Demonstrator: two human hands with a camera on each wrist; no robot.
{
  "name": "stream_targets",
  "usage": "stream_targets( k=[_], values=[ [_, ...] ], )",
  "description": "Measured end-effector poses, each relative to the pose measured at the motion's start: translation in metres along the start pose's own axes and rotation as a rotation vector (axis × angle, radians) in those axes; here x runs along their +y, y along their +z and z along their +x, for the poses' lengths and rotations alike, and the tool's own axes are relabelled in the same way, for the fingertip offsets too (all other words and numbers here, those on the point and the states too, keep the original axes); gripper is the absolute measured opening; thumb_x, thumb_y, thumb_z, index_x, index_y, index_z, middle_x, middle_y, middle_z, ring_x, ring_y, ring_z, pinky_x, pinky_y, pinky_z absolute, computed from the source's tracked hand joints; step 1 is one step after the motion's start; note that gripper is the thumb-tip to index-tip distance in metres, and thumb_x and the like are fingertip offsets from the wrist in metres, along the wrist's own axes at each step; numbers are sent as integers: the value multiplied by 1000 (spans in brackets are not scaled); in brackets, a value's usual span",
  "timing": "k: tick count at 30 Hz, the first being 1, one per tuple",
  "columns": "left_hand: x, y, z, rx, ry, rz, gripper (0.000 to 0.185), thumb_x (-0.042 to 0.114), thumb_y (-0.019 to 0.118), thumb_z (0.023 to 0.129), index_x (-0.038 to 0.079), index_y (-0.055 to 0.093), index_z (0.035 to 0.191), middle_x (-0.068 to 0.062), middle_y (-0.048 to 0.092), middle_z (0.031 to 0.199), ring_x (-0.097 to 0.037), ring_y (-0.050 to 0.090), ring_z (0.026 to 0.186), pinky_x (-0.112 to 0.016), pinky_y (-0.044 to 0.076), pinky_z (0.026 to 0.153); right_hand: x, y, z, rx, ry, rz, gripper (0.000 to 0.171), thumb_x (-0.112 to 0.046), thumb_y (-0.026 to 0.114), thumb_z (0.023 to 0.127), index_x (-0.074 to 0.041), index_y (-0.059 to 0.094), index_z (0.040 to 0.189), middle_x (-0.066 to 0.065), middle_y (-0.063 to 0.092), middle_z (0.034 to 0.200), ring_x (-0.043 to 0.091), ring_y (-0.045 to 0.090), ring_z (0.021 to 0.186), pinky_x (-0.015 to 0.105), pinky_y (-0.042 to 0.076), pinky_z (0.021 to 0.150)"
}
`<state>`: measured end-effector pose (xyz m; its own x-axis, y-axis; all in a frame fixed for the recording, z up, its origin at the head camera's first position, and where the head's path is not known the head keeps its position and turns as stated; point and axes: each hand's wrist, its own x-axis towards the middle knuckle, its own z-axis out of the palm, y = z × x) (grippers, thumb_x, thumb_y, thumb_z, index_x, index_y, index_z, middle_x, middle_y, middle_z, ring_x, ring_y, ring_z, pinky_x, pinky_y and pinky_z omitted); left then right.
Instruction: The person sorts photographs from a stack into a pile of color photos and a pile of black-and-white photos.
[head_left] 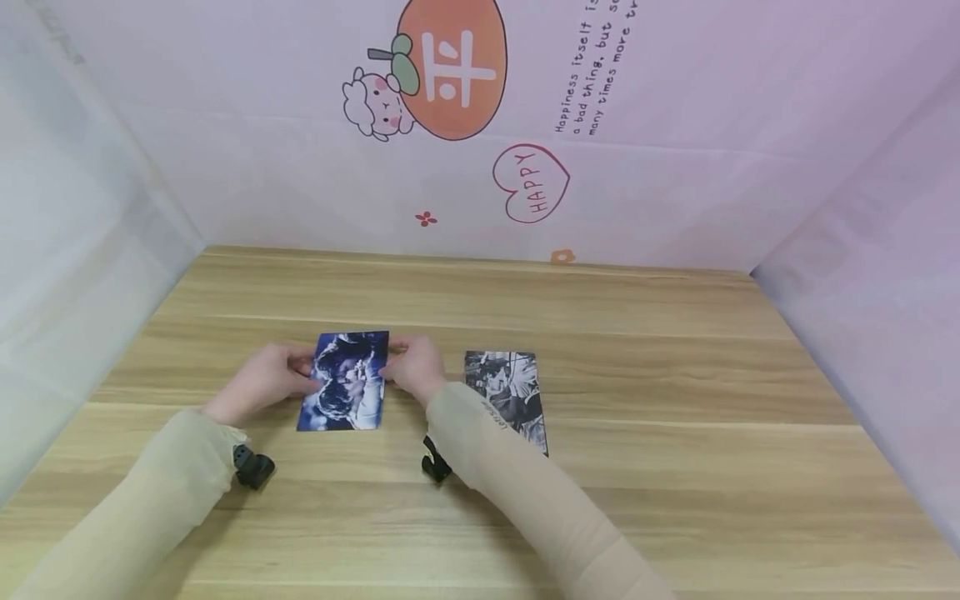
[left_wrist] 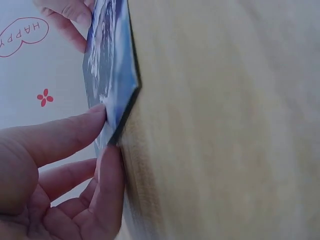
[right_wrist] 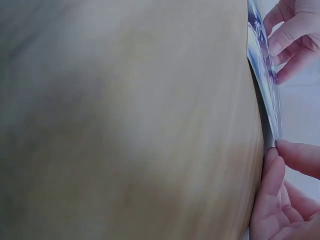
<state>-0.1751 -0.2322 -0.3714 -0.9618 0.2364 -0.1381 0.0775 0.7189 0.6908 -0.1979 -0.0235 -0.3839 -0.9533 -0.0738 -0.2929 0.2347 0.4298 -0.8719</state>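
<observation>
A blue-toned photo print [head_left: 347, 383] lies just at the tabletop, left of the middle, between both hands. Its left edge is pinched by my left hand [head_left: 273, 375]; in the left wrist view the thumb [left_wrist: 75, 132] presses the face while fingers are tucked under the rim. My right hand [head_left: 416, 365] pinches the opposite edge, thumb on top and a finger underneath in the right wrist view. There the print [right_wrist: 264, 75] shows a narrow dark gap beneath it, so that side is slightly raised. Its picture has two dark-haired figures close together.
A black-and-white photo print [head_left: 517, 392] lies to the right, partly covered by the right sleeve [head_left: 480, 433]. The wood-grain table [head_left: 675, 375] meets a white printed backdrop [head_left: 300, 192] behind and white side walls.
</observation>
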Motion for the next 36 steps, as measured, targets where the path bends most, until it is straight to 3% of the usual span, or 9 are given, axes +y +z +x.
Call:
stream_targets(
  k=[7, 12, 16, 24, 31, 36],
  values=[
    [5, 1, -1, -14, -3, 45, 66, 10, 76, 75, -15, 47, 128, -19, 68, 95, -17, 61, 81, -28, 51, 72, -2, 0, -2, 14, -13, -91, 50, 2, 75, 73, -4, 63, 121, 14, 70, 105, 14, 65, 61, 20, 53, 54],
    [5, 2, 0, -13, -5, 63, 66, 10, 75, 74, -14, 47, 129, -15, 68, 90, -16, 59, 78, -29, 49, 71, 0, -1, -3, 17, -9, -80, 48, 1, 75, 73, -4, 64, 119, 16, 69, 107, 16, 66, 61, 20, 53, 53],
    [4, 2, 0, -15, -8, 59, 67, 11, 75, 74, -14, 47, 129, -14, 67, 89, -17, 59, 77, -28, 49, 70, 0, -3, -4, 0, 14, -18, 47, 0, 75, 74, -3, 62, 120, 15, 69, 107, 19, 68, 66, 22, 55, 57],
    [5, -1, 1, -18, -29, 86, 64, 17, 70, 82, -16, 43, 131, -21, 67, 101, -25, 64, 88, -43, 51, 84, -9, -12, -10, -87, 27, 193, 47, 1, 72, 78, 0, 57, 123, 14, 67, 102, 22, 67, 83, 31, 58, 72],
    [20, -4, -2, -19, -49, 10, 64, 15, 67, 85, -10, 39, 137, -25, 62, 109, -23, 63, 87, -30, 54, 72, -15, -30, -20, -171, -20, 283, 49, 3, 67, 82, 0, 52, 128, 15, 64, 105, 33, 65, 99, 38, 56, 84],
    [33, -1, -4, 12, -25, 19, 61, 16, 66, 86, -6, 41, 137, -22, 63, 108, -30, 64, 93, -33, 55, 74, -20, -44, -27, -208, -25, 307, 48, 2, 67, 82, -4, 53, 128, 14, 62, 108, 34, 62, 104, 41, 54, 88]
  ],
)
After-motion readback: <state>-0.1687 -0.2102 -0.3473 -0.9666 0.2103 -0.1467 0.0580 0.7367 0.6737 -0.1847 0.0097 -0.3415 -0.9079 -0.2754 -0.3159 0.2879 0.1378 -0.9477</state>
